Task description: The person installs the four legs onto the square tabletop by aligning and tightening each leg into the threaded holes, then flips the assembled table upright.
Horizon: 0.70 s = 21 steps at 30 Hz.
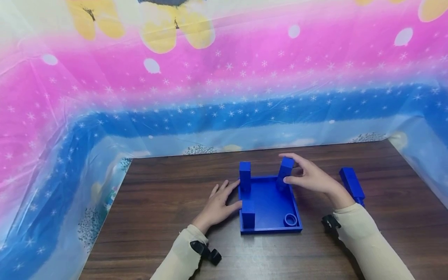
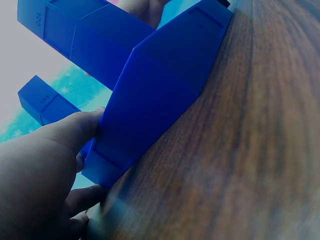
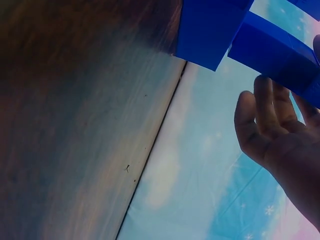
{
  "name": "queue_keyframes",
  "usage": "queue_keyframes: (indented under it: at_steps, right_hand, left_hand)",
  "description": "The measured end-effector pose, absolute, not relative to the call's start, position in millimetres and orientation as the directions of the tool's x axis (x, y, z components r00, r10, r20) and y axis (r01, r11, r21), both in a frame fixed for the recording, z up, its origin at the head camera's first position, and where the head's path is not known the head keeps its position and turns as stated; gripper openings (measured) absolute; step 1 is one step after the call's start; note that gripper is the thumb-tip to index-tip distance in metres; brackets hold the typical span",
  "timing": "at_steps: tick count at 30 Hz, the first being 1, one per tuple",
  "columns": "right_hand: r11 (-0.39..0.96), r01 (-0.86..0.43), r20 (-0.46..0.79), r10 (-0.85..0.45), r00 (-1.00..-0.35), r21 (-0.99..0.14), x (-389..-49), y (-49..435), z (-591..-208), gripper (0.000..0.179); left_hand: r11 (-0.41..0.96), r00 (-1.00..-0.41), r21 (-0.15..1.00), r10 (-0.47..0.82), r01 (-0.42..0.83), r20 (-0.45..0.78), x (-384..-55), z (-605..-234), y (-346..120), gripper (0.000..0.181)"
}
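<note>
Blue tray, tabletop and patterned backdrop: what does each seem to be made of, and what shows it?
Blue tray: probably moulded plastic, smooth with a slight sheen, judging by its even colour and crisp rim. Tabletop: wood or wood-look laminate, since dark streaked grain shows under a soft gloss. Patterned backdrop: perhaps thin plastic sheeting or smooth fabric, printed, with creases and folds.

I see a dark brown wood-grain tabletop (image 1: 157, 194) through the head camera, and beyond it a creased fabric backdrop (image 1: 210, 120), banded pink above blue, printed with small white snowflakes, pale ovals (image 1: 152, 65) and large yellow shapes (image 1: 159, 35).
</note>
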State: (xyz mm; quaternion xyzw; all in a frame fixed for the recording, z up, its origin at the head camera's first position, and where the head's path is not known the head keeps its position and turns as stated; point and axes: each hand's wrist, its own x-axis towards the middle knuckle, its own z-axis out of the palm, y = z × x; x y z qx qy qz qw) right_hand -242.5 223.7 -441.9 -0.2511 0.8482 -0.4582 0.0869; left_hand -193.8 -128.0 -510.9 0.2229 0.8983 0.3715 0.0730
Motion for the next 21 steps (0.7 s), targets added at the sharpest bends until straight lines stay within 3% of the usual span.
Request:
queue_keyframes:
  at_steps: [5,11,21]
  right_hand:
    - [0.392,-0.334,0.087,-0.530,-0.844,-0.857,-243.2,225.0,-442.7,0.082]
    - [0.350,-0.348,0.106,-0.555,-0.825,-0.870,-244.5,223.9,-446.2,0.080]
    - [0.406,-0.319,0.069,-0.522,-0.850,-0.857,-242.4,222.4,-444.0,0.077]
  left_hand:
    - [0.622,-0.888,0.701,0.459,0.348,0.033,-194.3,-510.5,-128.1,0.071]
    - [0.621,-0.888,0.701,0.458,0.351,0.038,-194.1,-511.4,-128.1,0.071]
    - [0.624,-0.889,0.700,0.458,0.348,0.034,-193.7,-510.3,-128.0,0.071]
